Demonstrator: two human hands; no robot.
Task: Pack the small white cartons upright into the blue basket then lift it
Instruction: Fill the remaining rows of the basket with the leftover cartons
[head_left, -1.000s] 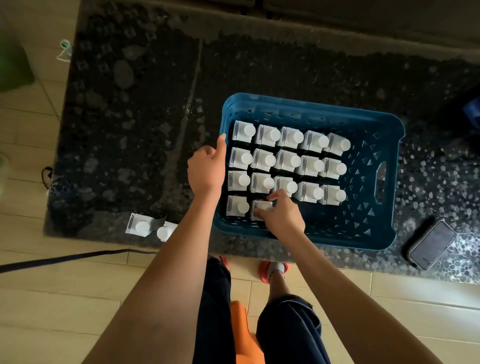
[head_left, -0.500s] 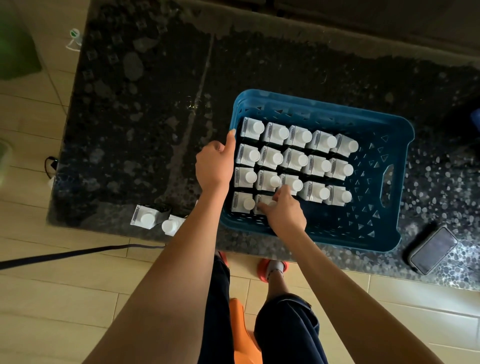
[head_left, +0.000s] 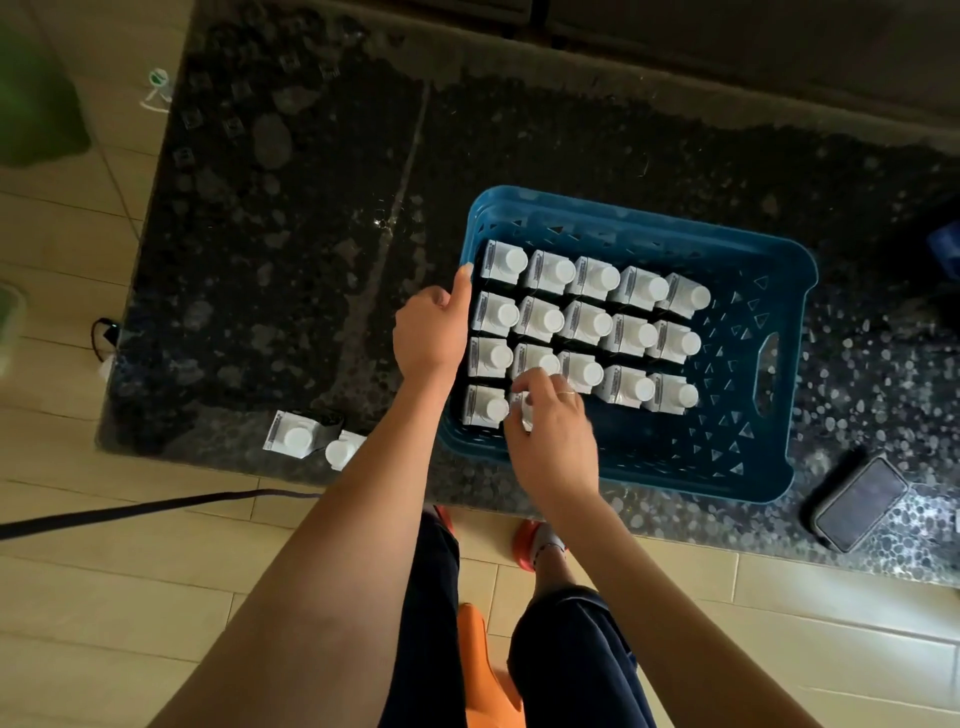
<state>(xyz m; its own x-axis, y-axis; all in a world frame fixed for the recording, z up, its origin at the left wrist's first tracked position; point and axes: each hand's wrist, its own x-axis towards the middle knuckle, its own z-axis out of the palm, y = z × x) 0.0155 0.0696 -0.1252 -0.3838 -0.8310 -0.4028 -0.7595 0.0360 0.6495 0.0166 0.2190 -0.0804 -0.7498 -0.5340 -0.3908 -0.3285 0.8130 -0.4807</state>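
Observation:
The blue basket (head_left: 779, 291) stands on a dark stone counter. Several small white cartons (head_left: 592, 325) stand upright in rows in its left part. My left hand (head_left: 428, 332) grips the basket's left wall, thumb stretched along the rim. My right hand (head_left: 556, 431) reaches into the front row and its fingers curl round the second carton (head_left: 523, 411), which is mostly hidden under them. Two more white cartons (head_left: 292, 440) stand outside the basket at the counter's front left edge.
A dark phone (head_left: 860, 503) lies on the counter, right of the basket. A black cable (head_left: 130, 512) runs across the tiled floor at the left. The counter's front edge passes just below the basket. The basket's right part holds no cartons.
My right hand stays on the same front-row carton and its fingers have shifted a little over it. My left hand has kept its hold on the basket's left wall.

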